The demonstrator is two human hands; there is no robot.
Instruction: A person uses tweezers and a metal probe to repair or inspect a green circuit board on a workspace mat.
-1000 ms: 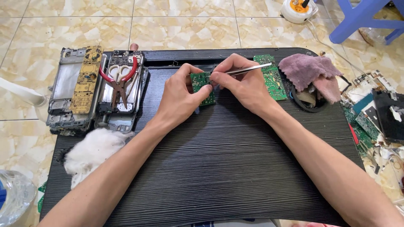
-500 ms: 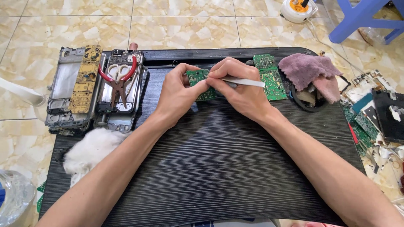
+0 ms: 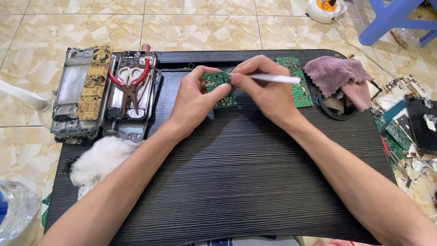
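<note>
My left hand (image 3: 195, 102) holds a small green circuit board (image 3: 219, 89) tilted up off the black ridged tabletop (image 3: 236, 182). My right hand (image 3: 264, 89) grips a slim white tool (image 3: 275, 78) like a pen, its tip resting on the top of that board. A second green circuit board (image 3: 297, 84) lies flat just right of my right hand, partly hidden by it.
Two stripped phone frames (image 3: 82, 93) sit at the far left, with red-handled pliers and scissors (image 3: 132, 84) on one. A white cotton wad (image 3: 98, 159) lies front left. A pink cloth (image 3: 339, 75) covers a dark round dish. Electronic scrap (image 3: 409, 123) litters the floor on the right.
The board has been tipped more upright in my left hand. My right hand has turned the white tool so its tip meets the board's upper edge.
</note>
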